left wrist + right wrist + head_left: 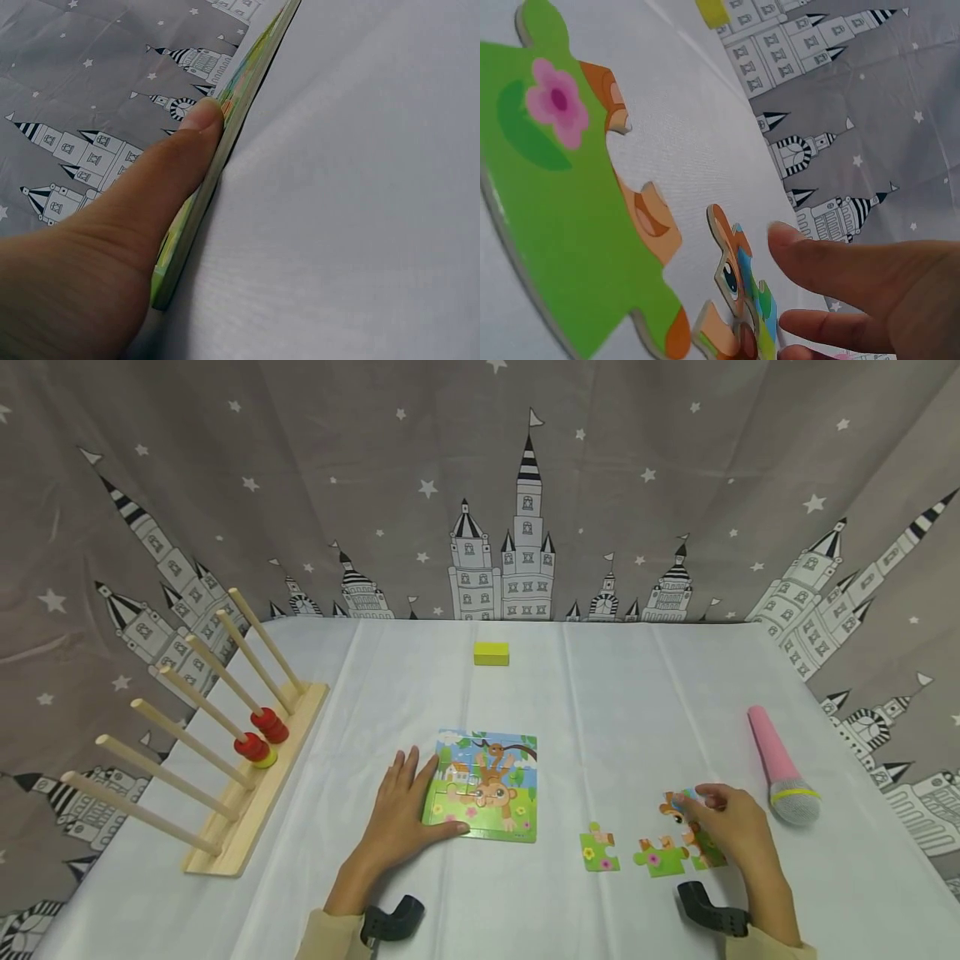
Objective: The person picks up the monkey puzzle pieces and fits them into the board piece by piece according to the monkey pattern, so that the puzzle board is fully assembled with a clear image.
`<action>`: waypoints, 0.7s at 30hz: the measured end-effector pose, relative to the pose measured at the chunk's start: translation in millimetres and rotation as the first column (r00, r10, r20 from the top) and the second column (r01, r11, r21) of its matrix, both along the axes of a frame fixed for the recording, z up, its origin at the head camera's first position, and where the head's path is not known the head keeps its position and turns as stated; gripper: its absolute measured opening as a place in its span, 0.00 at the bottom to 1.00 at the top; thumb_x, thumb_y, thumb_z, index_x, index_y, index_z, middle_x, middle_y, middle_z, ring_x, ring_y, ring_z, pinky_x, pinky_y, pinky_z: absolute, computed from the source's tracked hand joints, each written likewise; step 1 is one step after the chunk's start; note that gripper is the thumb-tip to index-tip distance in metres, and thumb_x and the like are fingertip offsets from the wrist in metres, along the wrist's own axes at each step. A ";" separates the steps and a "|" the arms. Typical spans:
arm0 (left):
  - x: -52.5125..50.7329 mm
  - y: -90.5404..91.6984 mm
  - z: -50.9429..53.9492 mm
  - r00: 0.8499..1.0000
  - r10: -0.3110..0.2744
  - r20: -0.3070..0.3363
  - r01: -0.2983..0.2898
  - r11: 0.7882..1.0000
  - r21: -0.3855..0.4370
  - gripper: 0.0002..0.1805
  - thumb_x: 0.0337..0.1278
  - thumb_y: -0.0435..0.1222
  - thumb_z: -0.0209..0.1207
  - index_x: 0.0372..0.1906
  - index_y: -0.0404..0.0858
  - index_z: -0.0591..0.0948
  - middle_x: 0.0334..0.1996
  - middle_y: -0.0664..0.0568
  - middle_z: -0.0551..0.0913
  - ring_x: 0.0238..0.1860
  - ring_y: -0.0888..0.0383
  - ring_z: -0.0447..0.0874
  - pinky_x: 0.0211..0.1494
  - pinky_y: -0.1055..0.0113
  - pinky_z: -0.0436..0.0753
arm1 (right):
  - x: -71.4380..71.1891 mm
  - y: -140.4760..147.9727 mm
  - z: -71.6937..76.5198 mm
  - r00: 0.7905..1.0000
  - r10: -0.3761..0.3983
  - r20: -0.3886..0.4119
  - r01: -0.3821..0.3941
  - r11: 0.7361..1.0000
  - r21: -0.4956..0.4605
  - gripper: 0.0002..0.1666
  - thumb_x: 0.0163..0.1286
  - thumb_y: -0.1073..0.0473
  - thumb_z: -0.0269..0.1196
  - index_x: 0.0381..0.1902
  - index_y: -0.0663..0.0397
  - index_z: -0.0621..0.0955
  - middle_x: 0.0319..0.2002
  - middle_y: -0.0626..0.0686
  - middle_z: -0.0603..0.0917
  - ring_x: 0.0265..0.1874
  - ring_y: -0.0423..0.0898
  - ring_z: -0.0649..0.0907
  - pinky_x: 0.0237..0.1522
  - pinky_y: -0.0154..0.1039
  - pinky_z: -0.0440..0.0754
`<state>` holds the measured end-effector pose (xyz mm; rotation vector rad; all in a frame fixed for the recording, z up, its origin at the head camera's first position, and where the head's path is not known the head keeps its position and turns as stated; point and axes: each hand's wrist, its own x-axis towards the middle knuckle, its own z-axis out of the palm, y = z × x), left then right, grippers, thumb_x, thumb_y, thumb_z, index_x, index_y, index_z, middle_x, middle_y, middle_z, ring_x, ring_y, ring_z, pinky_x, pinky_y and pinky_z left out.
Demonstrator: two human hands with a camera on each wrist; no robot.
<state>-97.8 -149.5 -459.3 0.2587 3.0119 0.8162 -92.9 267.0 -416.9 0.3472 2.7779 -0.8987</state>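
The monkey puzzle board (487, 802) lies flat, its picture filled in. My left hand (401, 818) is spread at its left side; in the left wrist view the thumb of my left hand (142, 202) rests on the edge of the board (210, 165). On the right, my right hand (731, 827) is over loose brown-and-green pieces (693, 839). In the right wrist view, the thumb of my right hand (840, 292) stands apart from a piece with an eye (735, 277), and the other fingertips are at that piece's edge. A flowered green piece (562, 187) lies nearby.
A wooden peg rack (262, 793) with red rings (255, 747) and a yellow one stands at the left. A yellow block (491, 654) lies at the back. The pink microphone (776, 752) lies at the right. Another loose piece (600, 853) lies between board and right hand.
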 end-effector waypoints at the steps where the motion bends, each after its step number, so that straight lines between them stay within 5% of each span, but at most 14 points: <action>1: 0.1 0.1 0.2 1.000 0.001 -0.002 -0.001 1.000 0.000 0.58 0.30 0.62 0.65 0.69 0.39 0.57 0.71 0.38 0.46 0.72 0.41 0.37 0.71 0.43 0.44 | 0.0 -0.5 -0.2 1.000 0.007 0.001 -0.007 1.000 0.004 0.42 0.60 0.35 0.56 0.54 0.69 0.72 0.47 0.70 0.76 0.47 0.61 0.76 0.44 0.54 0.74; 11: -0.5 0.2 0.2 1.000 0.004 0.010 -0.004 1.000 -0.001 0.58 0.30 0.63 0.65 0.69 0.40 0.56 0.71 0.38 0.45 0.72 0.41 0.36 0.71 0.44 0.43 | 3.0 -8.2 1.0 0.998 0.056 0.010 -0.057 0.992 0.112 0.52 0.53 0.31 0.60 0.57 0.73 0.68 0.50 0.75 0.71 0.50 0.67 0.71 0.43 0.61 0.72; 21: -0.4 -0.1 -0.7 1.000 0.003 0.008 -0.003 1.000 -0.005 0.58 0.30 0.64 0.64 0.69 0.40 0.56 0.71 0.39 0.45 0.72 0.41 0.36 0.71 0.43 0.44 | 10.5 -25.4 -0.7 1.000 -0.020 -0.010 0.022 0.982 0.186 0.48 0.54 0.38 0.61 0.59 0.71 0.66 0.52 0.76 0.65 0.50 0.71 0.67 0.45 0.66 0.65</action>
